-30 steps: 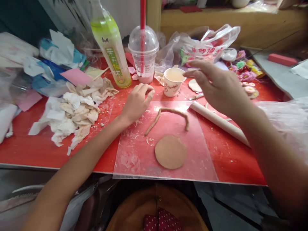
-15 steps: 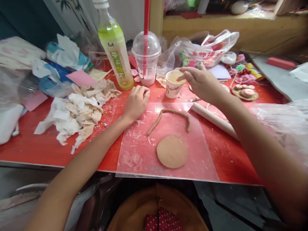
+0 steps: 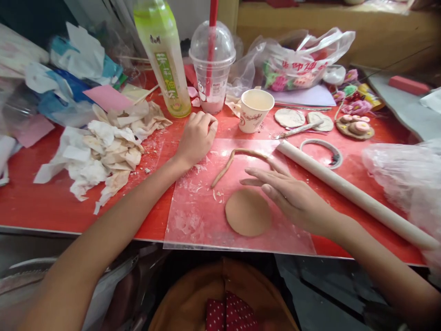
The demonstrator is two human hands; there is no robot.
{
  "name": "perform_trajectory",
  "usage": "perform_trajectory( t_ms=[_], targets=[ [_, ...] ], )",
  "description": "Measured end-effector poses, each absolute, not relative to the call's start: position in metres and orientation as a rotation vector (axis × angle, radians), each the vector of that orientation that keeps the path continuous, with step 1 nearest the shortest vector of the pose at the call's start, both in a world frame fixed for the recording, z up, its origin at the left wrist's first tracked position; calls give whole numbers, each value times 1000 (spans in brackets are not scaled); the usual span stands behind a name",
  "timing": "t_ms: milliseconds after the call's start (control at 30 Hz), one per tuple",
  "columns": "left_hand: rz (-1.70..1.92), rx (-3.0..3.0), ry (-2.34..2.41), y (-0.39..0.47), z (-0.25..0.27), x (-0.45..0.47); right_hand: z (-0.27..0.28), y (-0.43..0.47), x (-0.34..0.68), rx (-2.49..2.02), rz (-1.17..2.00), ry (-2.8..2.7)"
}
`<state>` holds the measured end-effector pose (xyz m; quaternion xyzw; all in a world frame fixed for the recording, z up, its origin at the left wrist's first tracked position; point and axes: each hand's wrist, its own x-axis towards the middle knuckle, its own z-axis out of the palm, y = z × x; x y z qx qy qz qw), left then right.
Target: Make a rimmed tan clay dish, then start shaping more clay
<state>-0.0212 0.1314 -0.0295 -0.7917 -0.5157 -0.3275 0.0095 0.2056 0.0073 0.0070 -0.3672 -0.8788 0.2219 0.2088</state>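
My right hand (image 3: pixel 292 200) is stretched out with nothing in it. It hovers over the right edge of a flat round clay disc (image 3: pixel 247 214) and covers the right end of a thin bent clay coil (image 3: pixel 230 166). Disc and coil both lie on a clear plastic sheet (image 3: pixel 193 225). Beyond the sheet stands a white paper cup (image 3: pixel 253 115) with liquid in it. My left hand (image 3: pixel 197 138) rests on the red table at the sheet's upper left corner, its fingers curled in and nothing seen in them.
A pale rolling tube (image 3: pixel 347 186) and a tape ring (image 3: pixel 339 154) lie at right. Behind stand a green drink bottle (image 3: pixel 163 64) and a domed plastic cup (image 3: pixel 212 69). Crumpled tissues (image 3: pixel 99 151) sit at left. Clay pieces (image 3: pixel 289 118) and a decorated clay piece (image 3: pixel 356 128) lie at back right.
My right hand has left the paper cup, where its fingers were at the rim, and come down towards me over the clay. My left hand stays in place; the view has tilted slightly.
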Motion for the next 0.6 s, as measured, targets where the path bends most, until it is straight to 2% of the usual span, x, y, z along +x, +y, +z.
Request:
perform_trajectory(
  t_ms=[600],
  targets=[
    [-990, -2501, -1642, 130, -28, -20, -9, -12, 226, -1123, 475, -2499]
  ],
)
